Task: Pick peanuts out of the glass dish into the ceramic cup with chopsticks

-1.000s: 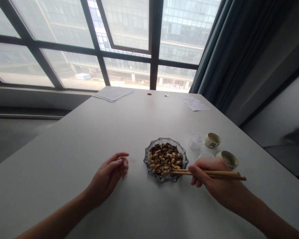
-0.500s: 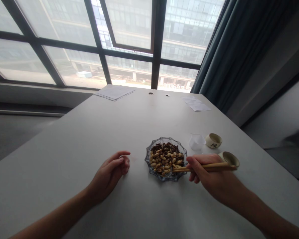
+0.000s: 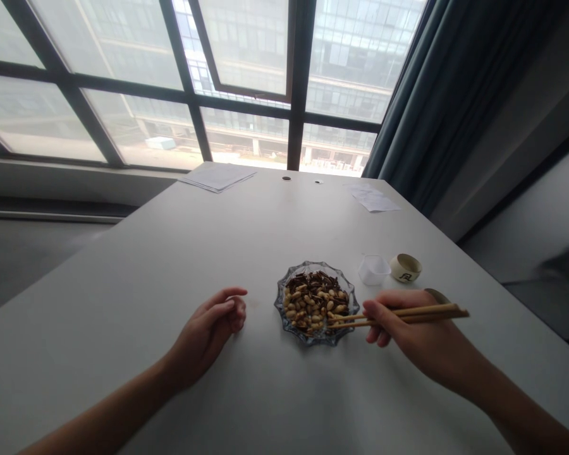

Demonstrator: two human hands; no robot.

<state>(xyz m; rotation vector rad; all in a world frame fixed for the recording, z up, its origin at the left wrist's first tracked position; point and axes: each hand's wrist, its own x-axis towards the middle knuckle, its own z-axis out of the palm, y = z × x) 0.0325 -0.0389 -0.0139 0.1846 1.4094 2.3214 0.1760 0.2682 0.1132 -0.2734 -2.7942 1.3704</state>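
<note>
A glass bowl [image 3: 284, 319] with a scalloped rim holds peanuts [image 3: 308, 308] and dark, elongated seeds [image 3: 318, 280]. My right hand [image 3: 398, 322] grips a pair of wooden chopsticks [image 3: 422, 314], whose thin tips reach over the bowl's right rim to the peanuts at the near side. Whether the tips pinch a peanut, I cannot tell. Left of the bowl, my left hand [image 3: 213, 332] rests on its side on the table, empty. Its index finger is stretched out and the other fingers are loosely bent.
Behind my right hand stand a clear plastic cup [image 3: 374, 270] and a cream cup [image 3: 406, 268] with a dark mark. Another cup [image 3: 437, 295] is mostly hidden by that hand. Papers [image 3: 218, 177] lie at the far left of the white table [image 3: 265, 234], more sheets [image 3: 375, 197] at the far right.
My right hand has shifted a little to the right, and the chopstick tips have spread apart slightly. It now covers most of the nearer cup. My left hand stays put.
</note>
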